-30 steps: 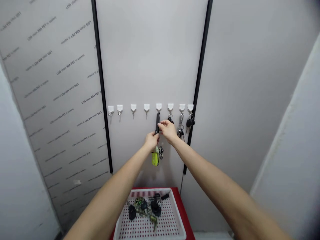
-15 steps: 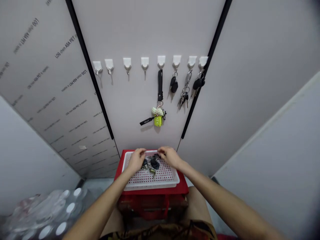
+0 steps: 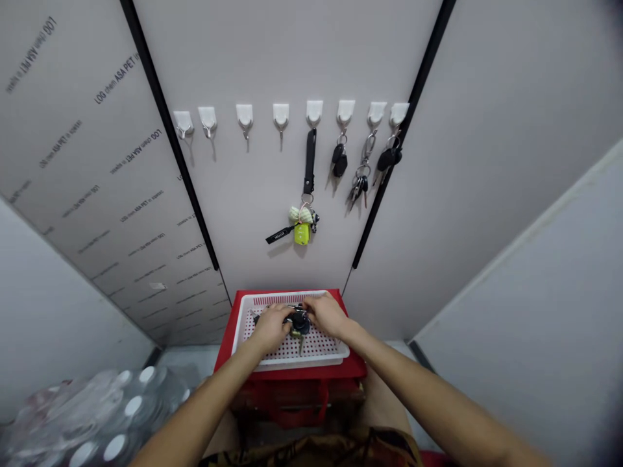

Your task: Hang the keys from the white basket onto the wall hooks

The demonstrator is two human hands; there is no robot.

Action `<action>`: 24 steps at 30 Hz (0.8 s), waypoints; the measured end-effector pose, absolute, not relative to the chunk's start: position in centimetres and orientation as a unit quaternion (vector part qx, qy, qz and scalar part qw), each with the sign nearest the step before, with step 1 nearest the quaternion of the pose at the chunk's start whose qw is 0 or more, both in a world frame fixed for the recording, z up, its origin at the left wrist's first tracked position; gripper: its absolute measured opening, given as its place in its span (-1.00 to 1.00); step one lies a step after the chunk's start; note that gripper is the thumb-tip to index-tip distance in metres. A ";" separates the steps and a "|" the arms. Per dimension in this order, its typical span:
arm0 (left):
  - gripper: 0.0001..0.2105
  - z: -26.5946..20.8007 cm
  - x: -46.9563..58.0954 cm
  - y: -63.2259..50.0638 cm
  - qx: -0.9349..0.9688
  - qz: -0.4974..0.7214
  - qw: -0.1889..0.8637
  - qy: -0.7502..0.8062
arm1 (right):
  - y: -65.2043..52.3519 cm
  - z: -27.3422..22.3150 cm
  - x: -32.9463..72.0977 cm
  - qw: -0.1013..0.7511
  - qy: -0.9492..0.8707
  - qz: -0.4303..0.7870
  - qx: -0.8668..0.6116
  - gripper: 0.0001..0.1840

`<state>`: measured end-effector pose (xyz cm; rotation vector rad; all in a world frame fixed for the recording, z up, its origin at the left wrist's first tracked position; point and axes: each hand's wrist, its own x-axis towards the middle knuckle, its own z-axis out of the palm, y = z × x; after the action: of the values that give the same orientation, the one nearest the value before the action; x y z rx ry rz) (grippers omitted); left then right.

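A shallow white plastic basket (image 3: pixel 243 334) with a perforated bottom holds a small pile of keys (image 3: pixel 300 322), some with black heads and one brass-coloured. Both my hands are inside it. My left hand (image 3: pixel 272 329) reaches over the left part of the pile, its fingers curled down onto the keys and hiding some of them. From the right, my right hand (image 3: pixel 327 314) pinches at the upper edge of the same pile with thumb and fingers. Which key each hand grips is too small to tell. Another dark key (image 3: pixel 256 319) lies left of my left hand.
The basket stands on a red cloth-like surface (image 3: pixel 226 353) before a grey panel. Several white hooks (image 3: pixel 281 115) line that panel; the left ones are bare, the right ones carry key bunches (image 3: pixel 359 185) and a black strap (image 3: pixel 310 162). Wrapped bottles (image 3: pixel 117 415) stand lower left.
My left hand has moved right and down onto the keys. My right hand has shifted slightly lower, its fingers now at the pile. The view has shifted a little.
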<state>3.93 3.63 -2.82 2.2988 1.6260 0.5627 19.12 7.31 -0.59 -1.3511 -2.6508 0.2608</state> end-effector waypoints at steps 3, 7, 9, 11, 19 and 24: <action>-0.73 -2.8 3.8 3.6 0.791 0.202 0.147 0.558 | 7.2 -0.8 19.0 0.103 -0.878 0.154 -0.442 -0.84; -0.75 -2.4 3.5 3.4 0.758 0.256 0.208 0.562 | 7.6 -0.3 18.9 0.231 -0.816 0.324 -0.419 -0.92; -0.73 -1.8 3.5 3.3 0.739 0.300 0.253 0.548 | 7.8 0.4 18.7 0.299 -0.758 0.409 -0.410 -0.94; -0.69 -1.1 3.6 3.3 0.716 0.355 0.296 0.523 | 7.8 1.4 18.6 0.340 -0.703 0.480 -0.399 -0.92; -0.78 2.0 4.5 3.9 0.565 0.480 0.481 0.468 | 7.5 4.6 17.8 0.387 -0.610 0.576 -0.382 -0.78; -0.73 2.4 4.5 4.0 0.428 0.537 0.571 0.450 | 7.0 4.3 17.8 0.393 -0.629 0.557 -0.373 -0.77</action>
<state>4.47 3.99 2.36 1.0047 1.0560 1.2600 17.84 6.95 4.31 -0.9457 -1.5974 1.4148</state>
